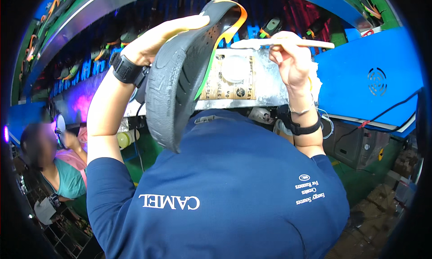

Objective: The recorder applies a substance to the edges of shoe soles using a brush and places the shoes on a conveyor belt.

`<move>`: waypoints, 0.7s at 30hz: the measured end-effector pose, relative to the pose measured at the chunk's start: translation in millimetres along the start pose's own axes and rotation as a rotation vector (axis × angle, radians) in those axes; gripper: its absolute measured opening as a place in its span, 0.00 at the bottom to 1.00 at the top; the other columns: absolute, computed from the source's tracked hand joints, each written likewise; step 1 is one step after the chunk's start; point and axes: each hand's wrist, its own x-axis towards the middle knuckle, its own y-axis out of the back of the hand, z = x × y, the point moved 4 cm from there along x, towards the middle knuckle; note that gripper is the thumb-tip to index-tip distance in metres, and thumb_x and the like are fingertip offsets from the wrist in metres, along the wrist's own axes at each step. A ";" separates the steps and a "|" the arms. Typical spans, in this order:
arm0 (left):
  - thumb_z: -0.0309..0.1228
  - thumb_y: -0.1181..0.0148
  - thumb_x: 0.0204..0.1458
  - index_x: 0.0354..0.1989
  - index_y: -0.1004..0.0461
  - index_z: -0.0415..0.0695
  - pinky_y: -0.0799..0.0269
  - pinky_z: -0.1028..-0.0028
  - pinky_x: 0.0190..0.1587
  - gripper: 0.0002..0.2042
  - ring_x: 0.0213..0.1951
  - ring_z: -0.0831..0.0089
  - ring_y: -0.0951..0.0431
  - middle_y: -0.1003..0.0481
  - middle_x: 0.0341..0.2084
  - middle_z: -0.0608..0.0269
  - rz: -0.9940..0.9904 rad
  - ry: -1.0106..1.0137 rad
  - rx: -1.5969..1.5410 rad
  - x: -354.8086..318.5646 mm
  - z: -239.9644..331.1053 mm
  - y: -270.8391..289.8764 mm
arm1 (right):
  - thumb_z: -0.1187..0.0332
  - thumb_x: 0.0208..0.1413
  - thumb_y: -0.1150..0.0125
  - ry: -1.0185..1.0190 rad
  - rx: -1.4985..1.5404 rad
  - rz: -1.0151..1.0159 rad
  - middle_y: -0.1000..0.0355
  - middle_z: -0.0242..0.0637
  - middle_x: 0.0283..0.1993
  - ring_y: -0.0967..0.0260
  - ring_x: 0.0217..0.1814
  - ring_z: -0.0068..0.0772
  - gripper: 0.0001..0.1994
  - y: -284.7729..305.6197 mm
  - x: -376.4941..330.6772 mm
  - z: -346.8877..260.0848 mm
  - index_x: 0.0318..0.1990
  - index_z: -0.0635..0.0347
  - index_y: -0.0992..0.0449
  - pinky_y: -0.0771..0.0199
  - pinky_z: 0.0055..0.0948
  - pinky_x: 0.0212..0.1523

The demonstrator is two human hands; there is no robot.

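One sole (173, 77), left hand (155, 39) gripping, part-hiding workbench (275, 83), right hand (294, 61) pinching brush (257, 43), blue box (351, 63)

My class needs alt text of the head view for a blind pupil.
A person's left hand holds a black shoe sole edged orange and green, while the right hand holds a pale-handled brush. A round white dish sits on the bench; a blue casing is at right.
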 end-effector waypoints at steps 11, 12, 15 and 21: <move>0.24 0.36 0.35 0.44 0.43 0.40 0.28 0.75 0.29 0.26 0.31 0.72 0.28 0.32 0.29 0.59 0.189 -1.411 0.177 40.1 211.7 -5.9 | 0.70 0.48 0.53 0.162 0.097 0.445 0.39 0.34 0.21 0.47 0.16 0.19 0.08 78.0 -42.2 -65.8 0.34 0.65 0.35 0.46 0.18 0.16; 0.25 0.36 0.36 0.35 0.36 0.41 0.29 0.73 0.34 0.17 0.32 0.76 0.28 0.31 0.30 0.62 0.438 -1.471 0.292 48.5 221.5 -3.6 | 0.71 0.48 0.53 0.164 0.136 0.474 0.39 0.34 0.22 0.47 0.16 0.20 0.08 83.8 -46.8 -65.1 0.34 0.65 0.35 0.46 0.18 0.17; 0.34 0.28 0.26 0.36 0.42 0.28 0.36 0.75 0.41 0.33 0.35 0.73 0.33 0.35 0.31 0.57 0.958 -1.400 0.495 71.3 220.0 6.1 | 0.71 0.48 0.53 0.166 0.169 0.488 0.38 0.35 0.22 0.47 0.16 0.20 0.07 98.2 -55.1 -64.2 0.33 0.64 0.34 0.47 0.19 0.16; 0.28 0.32 0.32 0.51 0.55 0.31 0.37 0.68 0.49 0.41 0.47 0.60 0.35 0.39 0.42 0.45 0.828 -1.198 0.460 70.3 154.6 2.4 | 0.71 0.48 0.54 0.139 0.157 0.529 0.38 0.34 0.22 0.47 0.16 0.19 0.07 121.2 -62.5 -63.6 0.33 0.65 0.34 0.48 0.19 0.16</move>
